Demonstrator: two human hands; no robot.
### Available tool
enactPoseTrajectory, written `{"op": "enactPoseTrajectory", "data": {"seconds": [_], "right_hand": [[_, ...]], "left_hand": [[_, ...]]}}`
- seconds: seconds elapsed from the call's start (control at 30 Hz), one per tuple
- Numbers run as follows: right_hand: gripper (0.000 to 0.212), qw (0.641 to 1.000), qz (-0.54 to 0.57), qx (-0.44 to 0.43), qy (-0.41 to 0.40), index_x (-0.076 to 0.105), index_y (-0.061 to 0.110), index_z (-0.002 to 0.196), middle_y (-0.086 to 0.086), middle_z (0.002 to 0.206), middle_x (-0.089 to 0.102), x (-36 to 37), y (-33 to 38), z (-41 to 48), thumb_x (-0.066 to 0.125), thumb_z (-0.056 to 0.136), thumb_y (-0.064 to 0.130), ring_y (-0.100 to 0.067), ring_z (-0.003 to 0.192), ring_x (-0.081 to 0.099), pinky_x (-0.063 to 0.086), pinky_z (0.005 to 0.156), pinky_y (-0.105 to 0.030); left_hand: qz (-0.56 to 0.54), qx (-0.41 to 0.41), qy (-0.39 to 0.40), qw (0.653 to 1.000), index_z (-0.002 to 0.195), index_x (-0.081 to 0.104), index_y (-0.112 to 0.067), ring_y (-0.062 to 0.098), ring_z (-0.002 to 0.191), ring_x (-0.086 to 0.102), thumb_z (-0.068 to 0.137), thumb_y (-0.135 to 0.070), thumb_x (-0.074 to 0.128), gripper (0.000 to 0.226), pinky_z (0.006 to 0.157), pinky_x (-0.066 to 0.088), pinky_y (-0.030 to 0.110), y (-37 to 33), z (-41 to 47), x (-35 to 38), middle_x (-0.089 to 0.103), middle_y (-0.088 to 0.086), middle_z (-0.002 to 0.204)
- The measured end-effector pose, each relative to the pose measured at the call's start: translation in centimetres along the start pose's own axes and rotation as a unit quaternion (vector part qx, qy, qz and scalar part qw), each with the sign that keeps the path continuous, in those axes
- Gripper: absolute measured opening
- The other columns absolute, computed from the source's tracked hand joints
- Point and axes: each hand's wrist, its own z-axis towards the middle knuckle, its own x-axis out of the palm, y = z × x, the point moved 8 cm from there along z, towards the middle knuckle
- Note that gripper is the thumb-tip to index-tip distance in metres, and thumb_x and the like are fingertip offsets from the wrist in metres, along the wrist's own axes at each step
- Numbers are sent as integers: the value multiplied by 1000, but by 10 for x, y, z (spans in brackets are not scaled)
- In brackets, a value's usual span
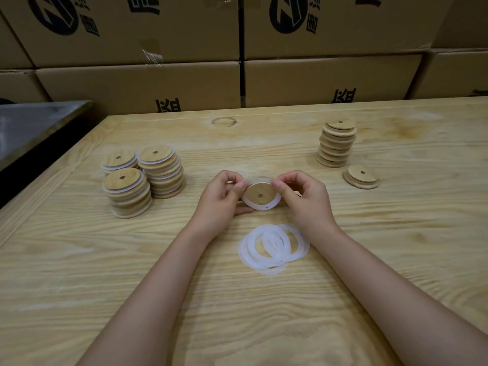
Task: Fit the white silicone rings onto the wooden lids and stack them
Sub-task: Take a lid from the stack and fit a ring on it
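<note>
Head view: left hand & right hand pinching wooden lid at upper edge, above table centre; white ring round it, seemingly part-seated. Loose rings nearer; ringed stacks left, bare stack right.

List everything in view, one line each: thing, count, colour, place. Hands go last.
held lid: one, light wood, between both hands, mid-table
fitted ring: one, white, around the held lid
loose rings: several, white, overlapping on the table, nearer than the hands
ringed lid stacks: three, wood and white, table's left
tall bare lid stack: one, wood, far right
short bare lid stack: one, wood, beside the tall one
table: one, pale wood
cardboard boxes: several, brown, black print, behind the table
dark surface: one, grey-black, far left
left hand: grips the held lid's left edge
right hand: grips its right edge
</note>
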Motion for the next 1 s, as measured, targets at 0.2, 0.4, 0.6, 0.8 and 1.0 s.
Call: {"op": "enactPoseTrajectory", "data": {"seconds": [0.2, 0.4, 0.6, 0.8, 1.0], "right_hand": [[16, 1000, -18, -9, -7, 64, 28, 74, 23, 71, 66, -2, 2, 0, 67, 86, 17, 6, 71, 59, 45, 65, -11], [16, 1000, -23, 17, -13, 64, 25, 75, 16, 73, 66, -3, -3, 0, 65, 88, 16, 6, 71, 59, 47, 68, -14], [14, 999, -23, 31, 2, 64, 23, 76, 11, 77, 66, -4, -5, 1, 65, 88, 16, -5, 78, 61, 49, 76, -23], [10, 998, 5, 53, 23, 66, 19, 79, 4, 80, 68, -2, -10, 2, 66, 87, 13, -6, 79, 62, 50, 73, -16], [5, 997, -3, 72, 36, 67, 16, 80, -4, 85, 70, 1, -13, 0, 68, 86, 16, -14, 81, 64, 53, 79, -26]], "left_hand": [[6, 6, -2, 1000, 83, 49, -13, 17, 79, 65, 97, -8, 47, 14, 66, 60, 31, 0, 1, 1, 61, 10, 77], [24, 6, -5, 1000, 82, 50, -13, 17, 81, 64, 96, -4, 48, 17, 66, 60, 31, 2, 2, 0, 59, 14, 79], [27, 6, -17, 999, 81, 50, -10, 12, 73, 65, 94, -2, 50, 15, 64, 59, 29, 0, 0, -2, 58, 8, 71], [2, 12, -9, 1000, 80, 51, -8, 5, 65, 65, 92, -2, 55, 13, 61, 58, 26, -2, -1, -6, 59, -3, 61], [61, 25, -27, 997, 80, 47, -13, 5, 65, 66, 87, -7, 63, 19, 61, 58, 27, 0, 1, -8, 61, -8, 57]]}}
